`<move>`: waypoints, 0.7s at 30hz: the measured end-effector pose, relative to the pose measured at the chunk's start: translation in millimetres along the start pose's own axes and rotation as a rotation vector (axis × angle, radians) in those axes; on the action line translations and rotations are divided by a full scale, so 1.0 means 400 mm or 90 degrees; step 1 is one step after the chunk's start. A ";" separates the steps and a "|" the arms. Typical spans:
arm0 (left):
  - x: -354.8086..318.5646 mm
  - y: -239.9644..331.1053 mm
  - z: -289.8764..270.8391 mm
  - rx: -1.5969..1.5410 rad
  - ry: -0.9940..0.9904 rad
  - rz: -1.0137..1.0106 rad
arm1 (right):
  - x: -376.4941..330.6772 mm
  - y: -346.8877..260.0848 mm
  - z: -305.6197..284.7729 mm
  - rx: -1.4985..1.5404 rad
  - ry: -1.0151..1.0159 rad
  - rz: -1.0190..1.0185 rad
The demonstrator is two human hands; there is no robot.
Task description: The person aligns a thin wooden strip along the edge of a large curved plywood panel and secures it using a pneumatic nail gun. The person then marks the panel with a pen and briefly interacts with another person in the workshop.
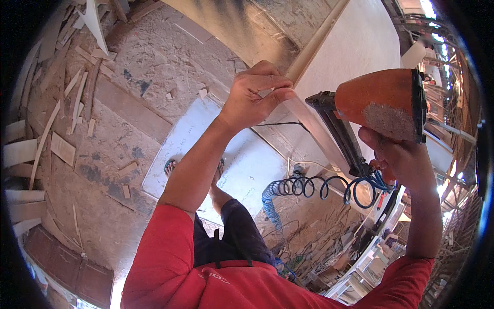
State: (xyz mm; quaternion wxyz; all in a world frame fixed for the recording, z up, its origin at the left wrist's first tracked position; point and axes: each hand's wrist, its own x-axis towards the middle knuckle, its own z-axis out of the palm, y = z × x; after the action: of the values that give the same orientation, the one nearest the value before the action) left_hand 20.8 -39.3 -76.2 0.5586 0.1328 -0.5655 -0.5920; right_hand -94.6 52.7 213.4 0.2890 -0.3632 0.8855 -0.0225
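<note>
My left hand (256, 95) pinches the edge of a thin pale strip (309, 121) that runs along the side of a large white board (355, 46). My right hand (404, 159) grips an orange pneumatic nail gun (383, 103), whose black nose and magazine (334, 126) rest against the strip just right of my left fingers. A blue coiled air hose (309, 188) hangs from the gun's handle. I wear a red shirt and dark shorts, and one sandalled foot (171, 166) stands below.
The dusty floor is littered with wood offcuts and slats (72, 98) at the left. A white sheet (242, 165) lies on the floor under my foot. Stacked planks (20, 154) sit at the far left, and furniture frames and clutter (370, 242) at the lower right.
</note>
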 end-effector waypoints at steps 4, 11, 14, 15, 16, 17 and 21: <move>-0.002 -0.004 -0.001 -0.010 0.006 0.005 | 0.007 -0.009 0.005 -0.001 -0.014 0.015; 0.001 -0.003 -0.011 0.015 -0.028 0.023 | 0.002 -0.036 0.015 -0.036 0.024 0.107; 0.000 -0.002 -0.012 0.009 -0.039 0.018 | 0.011 -0.026 0.006 -0.078 0.033 0.152; -0.002 -0.002 -0.011 0.004 -0.039 0.013 | 0.012 -0.019 0.007 -0.079 0.039 0.141; -0.002 -0.003 -0.012 0.012 -0.040 0.016 | 0.012 -0.015 0.009 -0.081 0.045 0.131; -0.002 -0.006 -0.012 0.020 -0.042 0.020 | 0.012 -0.013 0.010 -0.084 0.047 0.107; 0.002 -0.017 0.001 0.012 0.001 0.051 | 0.014 -0.012 0.011 -0.085 0.047 0.041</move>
State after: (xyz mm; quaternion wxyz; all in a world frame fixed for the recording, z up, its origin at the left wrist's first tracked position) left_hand 16.9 -41.7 -81.2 0.5808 0.1159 -0.5754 -0.5640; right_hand -92.5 46.5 208.2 0.2320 -0.3520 0.9062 0.0326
